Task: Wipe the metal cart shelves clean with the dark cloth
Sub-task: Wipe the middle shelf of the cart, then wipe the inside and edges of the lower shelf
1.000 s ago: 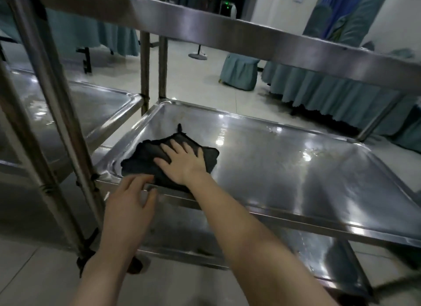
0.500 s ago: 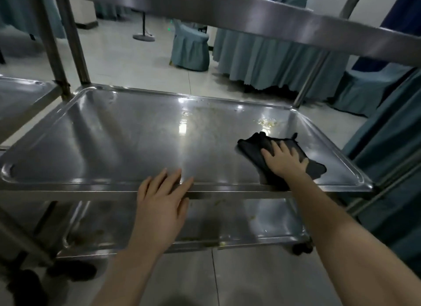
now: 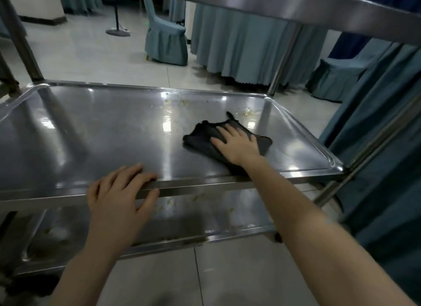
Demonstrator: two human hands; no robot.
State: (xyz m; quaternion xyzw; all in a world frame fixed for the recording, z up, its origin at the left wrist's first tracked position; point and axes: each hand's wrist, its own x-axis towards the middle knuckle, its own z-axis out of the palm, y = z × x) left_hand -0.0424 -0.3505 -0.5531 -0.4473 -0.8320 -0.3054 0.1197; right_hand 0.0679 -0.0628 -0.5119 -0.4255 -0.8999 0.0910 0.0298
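The metal cart's middle shelf (image 3: 91,135) fills the view, shiny with yellowish food specks (image 3: 247,111) near its far edge. A dark cloth (image 3: 202,137) lies crumpled on the right half of that shelf. My right hand (image 3: 237,143) presses flat on the cloth with fingers spread. My left hand (image 3: 120,192) rests on the shelf's front rim, fingers over the top and thumb along the front bar. The lower shelf (image 3: 205,214) below shows smears and crumbs. The top shelf edge (image 3: 273,7) crosses overhead.
Cart posts stand at the far left (image 3: 25,46) and far right (image 3: 282,57). Teal-draped tables (image 3: 239,41) and covered chairs (image 3: 166,41) stand beyond the cart. A teal curtain or cloth (image 3: 387,146) hangs close on the right. Tiled floor lies beneath.
My right hand has swept the cloth from the shelf's left end to its right side, then back a little towards the middle and the far edge. My left hand slid right along the front rim.
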